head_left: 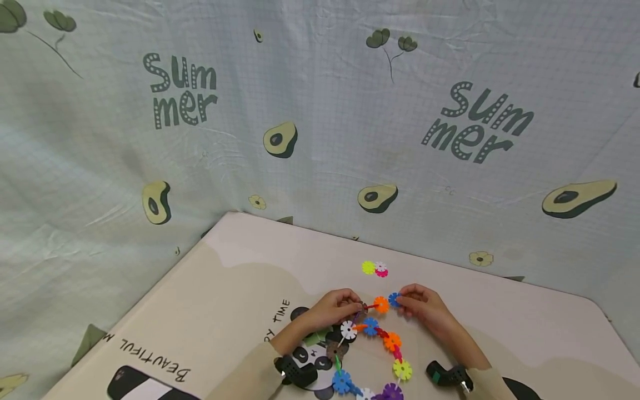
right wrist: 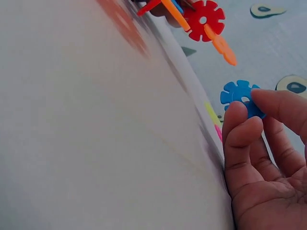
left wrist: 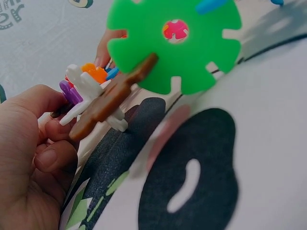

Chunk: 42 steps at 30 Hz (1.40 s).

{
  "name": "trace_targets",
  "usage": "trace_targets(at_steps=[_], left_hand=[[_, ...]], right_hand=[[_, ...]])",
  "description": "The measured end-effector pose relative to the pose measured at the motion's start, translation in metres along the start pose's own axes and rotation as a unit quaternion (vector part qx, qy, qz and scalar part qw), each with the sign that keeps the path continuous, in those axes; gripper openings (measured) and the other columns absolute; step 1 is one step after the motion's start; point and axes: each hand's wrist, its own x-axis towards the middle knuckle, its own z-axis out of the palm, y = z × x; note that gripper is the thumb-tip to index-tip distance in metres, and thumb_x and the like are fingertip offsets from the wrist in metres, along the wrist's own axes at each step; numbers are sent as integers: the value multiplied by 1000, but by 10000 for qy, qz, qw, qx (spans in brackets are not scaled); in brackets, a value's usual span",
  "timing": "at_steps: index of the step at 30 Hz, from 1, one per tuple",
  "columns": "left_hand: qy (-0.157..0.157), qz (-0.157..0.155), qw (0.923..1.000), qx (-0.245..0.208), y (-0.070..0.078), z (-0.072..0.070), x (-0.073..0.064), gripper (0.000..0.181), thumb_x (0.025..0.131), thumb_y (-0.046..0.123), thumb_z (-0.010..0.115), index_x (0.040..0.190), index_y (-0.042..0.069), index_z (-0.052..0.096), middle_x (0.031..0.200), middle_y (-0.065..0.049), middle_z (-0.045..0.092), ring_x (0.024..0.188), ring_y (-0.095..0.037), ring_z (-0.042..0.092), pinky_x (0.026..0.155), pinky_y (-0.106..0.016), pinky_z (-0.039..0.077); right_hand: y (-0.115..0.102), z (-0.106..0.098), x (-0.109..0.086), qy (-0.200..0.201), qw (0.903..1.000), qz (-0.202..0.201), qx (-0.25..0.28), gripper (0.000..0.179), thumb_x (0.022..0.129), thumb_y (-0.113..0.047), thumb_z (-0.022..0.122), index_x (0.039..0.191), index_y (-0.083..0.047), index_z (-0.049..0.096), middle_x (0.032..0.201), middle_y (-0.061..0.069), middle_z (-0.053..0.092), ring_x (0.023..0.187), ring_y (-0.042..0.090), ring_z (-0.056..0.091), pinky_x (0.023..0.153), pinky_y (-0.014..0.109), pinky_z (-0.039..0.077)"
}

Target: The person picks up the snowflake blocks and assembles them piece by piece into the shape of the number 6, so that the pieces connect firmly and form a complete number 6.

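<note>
A chain of notched plastic snowflake discs [head_left: 402, 369] in many colours curves over the table. My left hand [head_left: 336, 306] grips it near its far end, fingertips on a dark disc. From there a red disc [right wrist: 205, 21] and an orange disc [head_left: 381, 304] stick out to the right. Between thumb and fingertips, my right hand [head_left: 425, 308] pinches a single blue snowflake disc [right wrist: 237, 93], a small gap away from that orange one. In the left wrist view a green disc [left wrist: 139, 52] and a brown disc [left wrist: 103, 103] of the chain hang close to the left hand.
Beyond the hands lie a loose yellow disc [head_left: 368, 268], a white disc [head_left: 380, 266] and a pink disc [head_left: 382, 273]. The tabletop [head_left: 200, 311] carries a printed panda and lettering. A patterned curtain [head_left: 320, 100] hangs behind the table's far edge.
</note>
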Motion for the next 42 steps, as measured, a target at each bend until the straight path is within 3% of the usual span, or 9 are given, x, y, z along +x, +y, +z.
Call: trace_targets(at_steps=[11,24,42], left_hand=[[37,-74,9999,91,0,0,1,19,98,11,56,103,-6,61,74,2,55,54,-6,42,50,-17,37],[24,-132,9999,17,2,0,0,19,98,12,56,104,-6,61,75,2,54,53,-6,41,49,-17,36],[-3,42,9999,167,3,0,-3,20,98,11,55,104,-8,60,74,3,53,54,-5,42,50,-17,37]], right_hand=[[5,-3,-1,-656,9965,-513,-92,8,93,-6,63,97,-12,63,85,-4,67,73,10,60,69,23,51],[7,-4,-5,-449,9973,-573,-33,6,94,-6,62,98,-10,61,87,-3,66,74,11,59,69,23,51],[9,-2,-6,-754,9950,-655,-31,10,92,-6,65,96,-14,62,95,-5,66,82,10,65,76,24,53]])
